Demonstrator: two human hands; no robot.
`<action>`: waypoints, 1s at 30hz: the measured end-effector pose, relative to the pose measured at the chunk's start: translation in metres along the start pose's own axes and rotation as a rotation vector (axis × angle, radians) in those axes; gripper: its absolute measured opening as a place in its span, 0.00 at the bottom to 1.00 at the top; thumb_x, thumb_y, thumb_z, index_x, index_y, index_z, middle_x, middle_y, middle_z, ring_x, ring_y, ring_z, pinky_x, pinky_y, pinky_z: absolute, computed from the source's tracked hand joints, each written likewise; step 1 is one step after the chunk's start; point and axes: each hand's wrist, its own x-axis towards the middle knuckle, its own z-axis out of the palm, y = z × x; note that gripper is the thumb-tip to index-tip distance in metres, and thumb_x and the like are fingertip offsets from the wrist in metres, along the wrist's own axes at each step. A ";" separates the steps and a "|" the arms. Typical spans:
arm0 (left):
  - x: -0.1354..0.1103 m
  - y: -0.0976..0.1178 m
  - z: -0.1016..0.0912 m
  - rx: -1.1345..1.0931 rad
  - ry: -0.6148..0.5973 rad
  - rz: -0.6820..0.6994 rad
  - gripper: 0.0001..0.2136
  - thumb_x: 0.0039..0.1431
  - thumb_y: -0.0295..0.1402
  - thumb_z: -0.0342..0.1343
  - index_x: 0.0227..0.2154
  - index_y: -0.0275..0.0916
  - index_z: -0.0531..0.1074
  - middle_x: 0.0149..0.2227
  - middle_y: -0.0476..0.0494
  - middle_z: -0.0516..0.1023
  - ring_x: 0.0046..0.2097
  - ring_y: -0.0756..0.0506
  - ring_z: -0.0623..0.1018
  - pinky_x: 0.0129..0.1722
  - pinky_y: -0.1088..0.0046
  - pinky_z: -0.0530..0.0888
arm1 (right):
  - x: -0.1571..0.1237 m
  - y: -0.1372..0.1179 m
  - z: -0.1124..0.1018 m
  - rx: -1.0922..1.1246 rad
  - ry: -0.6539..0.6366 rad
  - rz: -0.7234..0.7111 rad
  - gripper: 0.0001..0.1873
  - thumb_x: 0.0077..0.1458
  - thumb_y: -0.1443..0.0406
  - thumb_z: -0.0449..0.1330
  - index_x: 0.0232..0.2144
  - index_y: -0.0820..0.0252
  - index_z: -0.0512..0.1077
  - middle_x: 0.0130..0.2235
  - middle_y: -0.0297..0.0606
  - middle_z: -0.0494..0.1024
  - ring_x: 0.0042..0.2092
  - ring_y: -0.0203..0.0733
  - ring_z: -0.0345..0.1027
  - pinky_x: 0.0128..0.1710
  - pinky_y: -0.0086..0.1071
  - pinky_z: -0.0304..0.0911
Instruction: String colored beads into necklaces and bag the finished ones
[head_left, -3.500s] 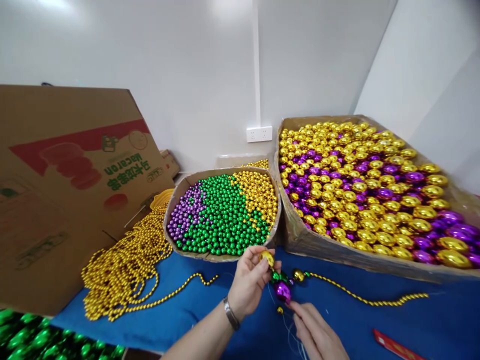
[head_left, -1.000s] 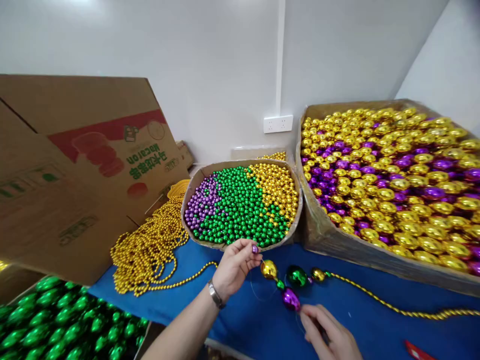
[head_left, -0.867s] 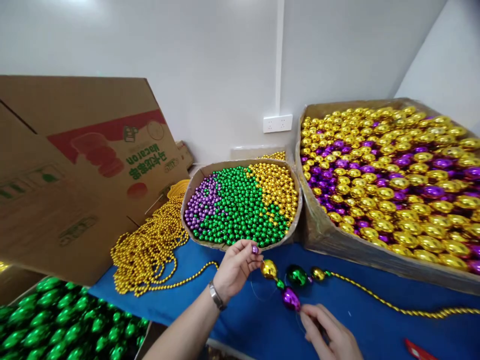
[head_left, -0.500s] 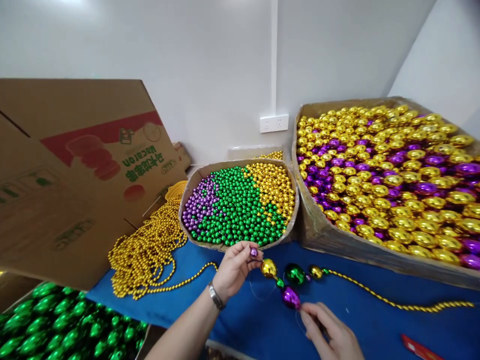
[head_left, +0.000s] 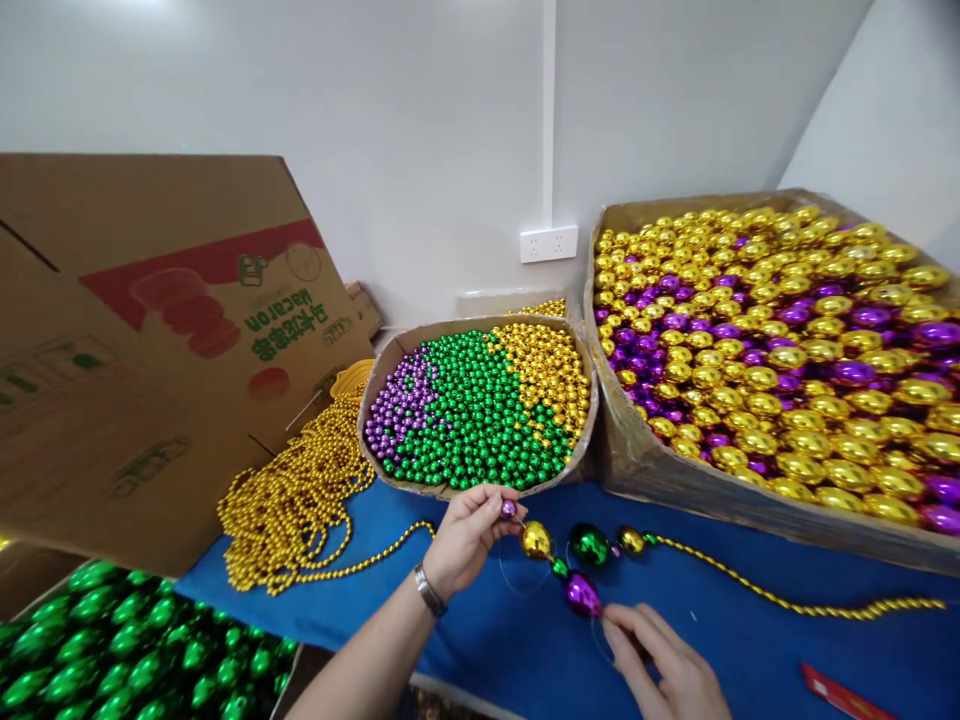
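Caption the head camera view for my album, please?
Left hand pinching a small purple bead, right hand beside a large purple bead, above blue cloth.

You are in what looks like a bead-stringing workshop: deep cardboard boxes [head_left: 660,475] of round beads [head_left: 472,410] and oval beads [head_left: 795,370] line the far edge of your blue worktop [head_left: 757,650], gold bead strands [head_left: 292,510] heaped near its left edge.

Blue cloth [head_left: 750,655]: open between the right hand [head_left: 660,662] and the red strip [head_left: 844,692]
Ahead of left hand [head_left: 472,535]: bead box's rim [head_left: 420,489] blocks
Right side: big box's wall [head_left: 660,475] rises beyond the gold strand [head_left: 870,611]
Left side: heaped strands [head_left: 296,500], then the carton [head_left: 150,420], bar the way
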 end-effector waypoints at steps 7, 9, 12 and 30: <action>-0.003 0.001 0.001 0.200 -0.034 0.069 0.11 0.55 0.36 0.57 0.38 0.34 0.74 0.33 0.42 0.78 0.35 0.49 0.76 0.37 0.75 0.71 | -0.004 0.007 0.002 0.083 -0.010 0.094 0.10 0.57 0.58 0.55 0.35 0.54 0.73 0.31 0.34 0.76 0.30 0.36 0.73 0.32 0.23 0.68; -0.005 -0.001 0.000 0.294 -0.050 0.101 0.11 0.55 0.35 0.58 0.40 0.36 0.72 0.34 0.42 0.79 0.36 0.49 0.76 0.38 0.74 0.71 | -0.008 0.013 0.010 0.192 -0.048 0.223 0.11 0.56 0.57 0.55 0.37 0.55 0.71 0.33 0.35 0.77 0.32 0.37 0.75 0.33 0.24 0.69; -0.010 -0.012 -0.001 0.420 -0.060 0.112 0.10 0.54 0.35 0.59 0.37 0.35 0.71 0.35 0.41 0.79 0.37 0.47 0.77 0.38 0.73 0.71 | -0.017 0.027 0.029 0.394 -0.094 0.426 0.15 0.57 0.54 0.52 0.42 0.56 0.67 0.36 0.38 0.78 0.36 0.41 0.76 0.36 0.28 0.71; -0.037 0.045 0.054 0.716 -0.155 0.564 0.05 0.57 0.29 0.54 0.33 0.38 0.74 0.38 0.40 0.78 0.43 0.43 0.75 0.45 0.65 0.70 | 0.045 -0.032 0.004 0.097 -0.186 -0.092 0.14 0.62 0.63 0.47 0.40 0.58 0.71 0.35 0.39 0.77 0.34 0.37 0.72 0.34 0.28 0.67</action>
